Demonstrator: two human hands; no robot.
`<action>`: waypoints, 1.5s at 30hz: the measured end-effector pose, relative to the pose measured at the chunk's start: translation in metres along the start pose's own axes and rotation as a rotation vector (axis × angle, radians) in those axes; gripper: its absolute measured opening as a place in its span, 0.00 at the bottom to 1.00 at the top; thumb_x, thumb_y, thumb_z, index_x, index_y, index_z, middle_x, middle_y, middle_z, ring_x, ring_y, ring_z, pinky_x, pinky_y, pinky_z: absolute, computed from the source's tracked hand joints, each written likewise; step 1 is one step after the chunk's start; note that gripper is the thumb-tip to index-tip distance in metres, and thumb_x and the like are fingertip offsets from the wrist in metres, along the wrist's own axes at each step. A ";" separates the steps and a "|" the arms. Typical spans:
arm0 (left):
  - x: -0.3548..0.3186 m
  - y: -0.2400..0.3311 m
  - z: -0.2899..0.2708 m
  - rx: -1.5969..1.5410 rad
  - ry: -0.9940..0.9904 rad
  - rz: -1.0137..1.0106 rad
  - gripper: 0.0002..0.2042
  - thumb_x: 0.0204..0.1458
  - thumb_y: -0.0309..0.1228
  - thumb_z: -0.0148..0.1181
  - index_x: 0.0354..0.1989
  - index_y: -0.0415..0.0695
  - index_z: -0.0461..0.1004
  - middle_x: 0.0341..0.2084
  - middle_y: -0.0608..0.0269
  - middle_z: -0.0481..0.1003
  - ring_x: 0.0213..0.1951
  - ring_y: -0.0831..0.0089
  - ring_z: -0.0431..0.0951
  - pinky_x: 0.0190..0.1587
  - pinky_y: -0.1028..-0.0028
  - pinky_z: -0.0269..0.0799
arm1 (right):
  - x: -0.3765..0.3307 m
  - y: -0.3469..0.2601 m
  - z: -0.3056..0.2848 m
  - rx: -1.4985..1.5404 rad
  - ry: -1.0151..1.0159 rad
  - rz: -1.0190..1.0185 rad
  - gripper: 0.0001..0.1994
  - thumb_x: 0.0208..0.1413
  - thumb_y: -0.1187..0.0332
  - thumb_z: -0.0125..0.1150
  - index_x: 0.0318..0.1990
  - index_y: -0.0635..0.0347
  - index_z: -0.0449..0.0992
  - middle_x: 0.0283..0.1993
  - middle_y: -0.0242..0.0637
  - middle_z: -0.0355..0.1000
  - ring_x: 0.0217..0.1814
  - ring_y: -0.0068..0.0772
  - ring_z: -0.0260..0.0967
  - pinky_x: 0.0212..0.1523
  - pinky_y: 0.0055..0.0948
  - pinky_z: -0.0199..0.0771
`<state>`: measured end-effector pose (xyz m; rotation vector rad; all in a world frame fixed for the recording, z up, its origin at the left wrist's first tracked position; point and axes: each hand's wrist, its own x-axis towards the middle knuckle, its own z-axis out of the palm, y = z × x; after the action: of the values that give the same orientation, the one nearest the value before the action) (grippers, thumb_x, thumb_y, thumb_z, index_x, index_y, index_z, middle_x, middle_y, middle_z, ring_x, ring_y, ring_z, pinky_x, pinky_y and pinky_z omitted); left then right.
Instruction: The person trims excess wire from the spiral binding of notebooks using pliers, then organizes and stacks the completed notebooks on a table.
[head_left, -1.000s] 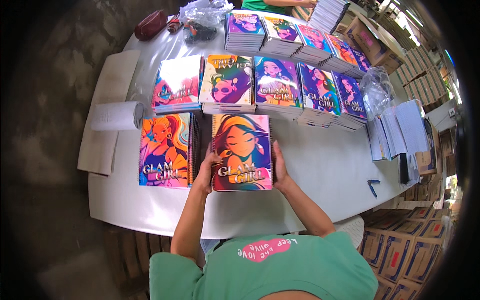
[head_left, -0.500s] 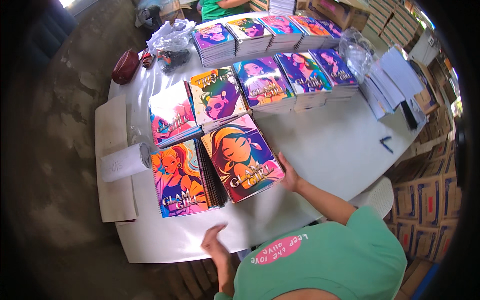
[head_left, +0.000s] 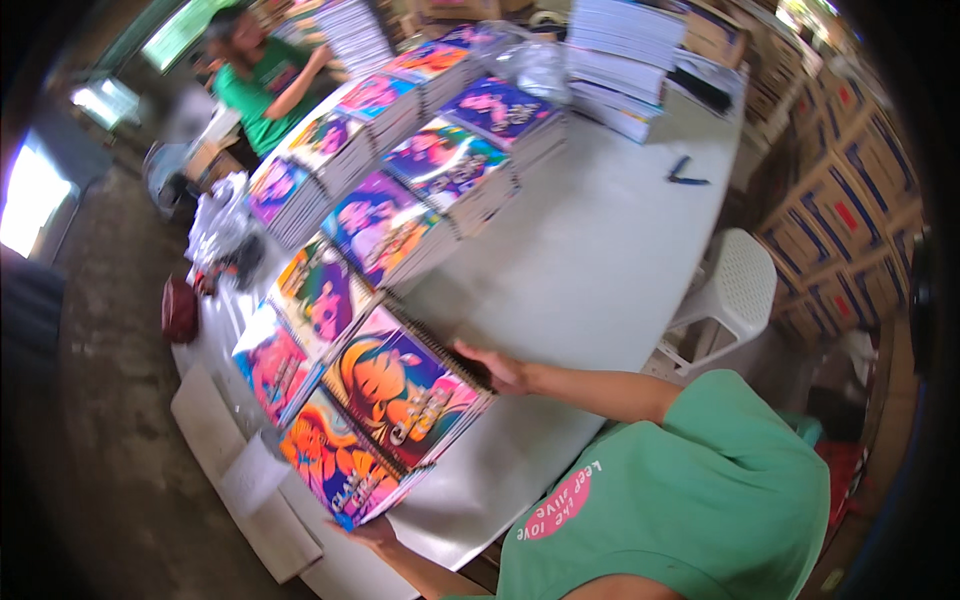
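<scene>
Two neighbouring stacks of spiral-bound notebooks with bright illustrated covers stand at the table's near end. My right hand (head_left: pixel 496 368) lies with its fingers stretched against the coil side of the right notebook stack (head_left: pixel 400 385). My left hand (head_left: pixel 372 533) touches the near lower corner of the left notebook stack (head_left: pixel 335 455), fingers extended and partly hidden by it. Neither hand is wrapped round a notebook. Directly behind are a pink-covered stack (head_left: pixel 272 365) and a dark-and-orange stack (head_left: pixel 320 290). The picture is somewhat blurred.
More notebook stacks (head_left: pixel 380 225) run in rows along the white table (head_left: pixel 570 250). Plastic bags (head_left: pixel 225 225), a dark red pouch (head_left: pixel 180 310) and a dark blue tool (head_left: pixel 686 175) lie on it. A white stool (head_left: pixel 735 285) and cartons (head_left: pixel 850 200) stand right. Another person (head_left: pixel 262 85) sits far left.
The view has turned to the right, showing the other person. My left hand has moved from free air to the left stack's near corner. My right hand stays at the right stack's side.
</scene>
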<state>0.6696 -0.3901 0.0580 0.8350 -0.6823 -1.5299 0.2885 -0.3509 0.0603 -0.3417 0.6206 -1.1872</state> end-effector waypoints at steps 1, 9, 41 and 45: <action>0.002 -0.001 -0.004 -0.053 0.025 -0.010 0.39 0.54 0.62 0.33 0.66 0.44 0.48 0.64 0.53 0.53 0.64 0.53 0.53 0.65 0.53 0.46 | -0.005 -0.006 -0.005 0.017 0.016 0.060 0.30 0.59 0.41 0.41 0.59 0.54 0.64 0.61 0.32 0.63 0.60 0.28 0.60 0.61 0.31 0.58; 0.010 -0.017 0.150 0.584 0.443 0.780 0.34 0.58 0.57 0.32 0.62 0.40 0.55 0.61 0.50 0.56 0.62 0.56 0.56 0.63 0.56 0.51 | -0.190 -0.098 -0.084 -0.145 -0.012 -0.241 0.32 0.57 0.48 0.49 0.65 0.53 0.56 0.66 0.33 0.57 0.66 0.27 0.54 0.62 0.33 0.54; -0.185 -0.499 0.608 1.450 -1.204 0.465 0.33 0.36 0.48 0.68 0.51 0.48 0.64 0.43 0.55 0.65 0.45 0.59 0.65 0.46 0.61 0.56 | -0.541 0.081 -0.428 -0.752 1.452 0.354 0.15 0.44 0.60 0.59 0.38 0.58 0.79 0.38 0.44 0.76 0.41 0.45 0.73 0.43 0.40 0.72; -0.185 -0.494 0.619 1.504 -1.320 0.502 0.23 0.38 0.49 0.65 0.40 0.50 0.70 0.34 0.64 0.69 0.41 0.63 0.67 0.42 0.63 0.56 | -0.518 0.003 -0.407 -0.679 1.463 0.309 0.18 0.45 0.60 0.60 0.44 0.57 0.77 0.45 0.45 0.74 0.45 0.45 0.72 0.49 0.37 0.70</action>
<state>-0.1131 -0.1701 0.0327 0.4032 -2.9219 -0.6907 -0.0811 0.1622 -0.1226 0.1435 2.2737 -0.7282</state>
